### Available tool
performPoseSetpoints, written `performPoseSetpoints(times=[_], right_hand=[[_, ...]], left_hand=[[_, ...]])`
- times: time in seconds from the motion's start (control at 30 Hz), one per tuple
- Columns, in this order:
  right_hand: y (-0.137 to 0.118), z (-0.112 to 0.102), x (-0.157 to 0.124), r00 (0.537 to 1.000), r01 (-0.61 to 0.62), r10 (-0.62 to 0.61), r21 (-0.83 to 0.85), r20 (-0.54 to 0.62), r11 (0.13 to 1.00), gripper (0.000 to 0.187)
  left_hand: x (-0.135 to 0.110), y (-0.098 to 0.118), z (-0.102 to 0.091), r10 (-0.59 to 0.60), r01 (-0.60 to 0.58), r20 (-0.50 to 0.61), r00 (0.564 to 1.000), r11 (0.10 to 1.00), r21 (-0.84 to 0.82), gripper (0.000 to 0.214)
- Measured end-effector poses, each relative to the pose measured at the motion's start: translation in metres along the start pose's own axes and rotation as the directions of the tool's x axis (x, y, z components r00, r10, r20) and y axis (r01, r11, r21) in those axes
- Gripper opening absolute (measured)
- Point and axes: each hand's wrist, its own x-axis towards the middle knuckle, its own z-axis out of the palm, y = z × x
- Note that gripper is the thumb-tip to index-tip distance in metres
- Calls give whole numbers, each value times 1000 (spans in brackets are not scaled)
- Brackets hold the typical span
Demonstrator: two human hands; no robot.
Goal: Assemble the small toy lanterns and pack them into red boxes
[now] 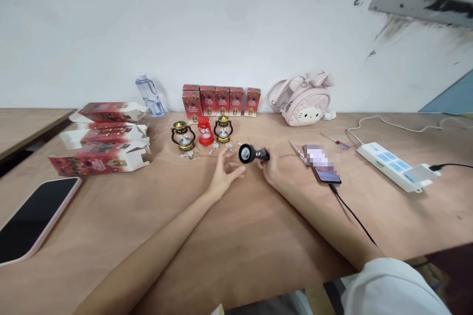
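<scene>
My right hand (271,166) is closed around a small black flashlight-like object (252,153), lens end pointing left, held just above the wooden table (236,236). My left hand (224,173) is beside its lens end, fingers loosely spread, holding nothing. Just beyond my hands stand three mini lanterns: a gold one (183,136), a red one (205,131) and another gold one (223,129). Small metal parts (190,154) lie scattered in front of them.
Red boxes (218,100) line the wall with a water bottle (149,94) and pink bag (303,101). Opened cartons (105,140) lie left. A phone (35,216) is near left; another phone (322,166) with cable, screwdrivers (334,141) and power strip (393,165) right.
</scene>
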Motion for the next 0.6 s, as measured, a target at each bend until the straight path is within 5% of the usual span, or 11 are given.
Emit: performPoseSetpoints(times=[0.1, 0.17, 0.3, 0.4, 0.5, 0.6], right_hand=[[10, 15, -29, 988, 1, -4, 19, 154, 1000, 31], [12, 23, -37, 944, 149, -115, -91, 308, 985, 32], [16, 24, -20, 840, 501, -281, -466, 464, 729, 38], [22, 15, 11, 831, 541, -292, -567, 474, 621, 34], [26, 6, 39, 752, 639, -201, -617, 628, 459, 38], [29, 4, 51, 700, 681, -121, -607, 704, 409, 39]], left_hand=[[-6, 2, 0, 267, -273, 60, 962, 928, 254, 71], [-13, 6, -1, 445, -442, 91, 891, 803, 400, 58], [-20, 11, -5, 647, -632, 156, 746, 615, 473, 50], [-16, 10, -10, 608, -579, 117, 785, 654, 486, 47], [-6, 6, -16, 529, -452, -5, 849, 729, 514, 47], [3, 0, -21, 470, -345, -165, 867, 805, 483, 52]])
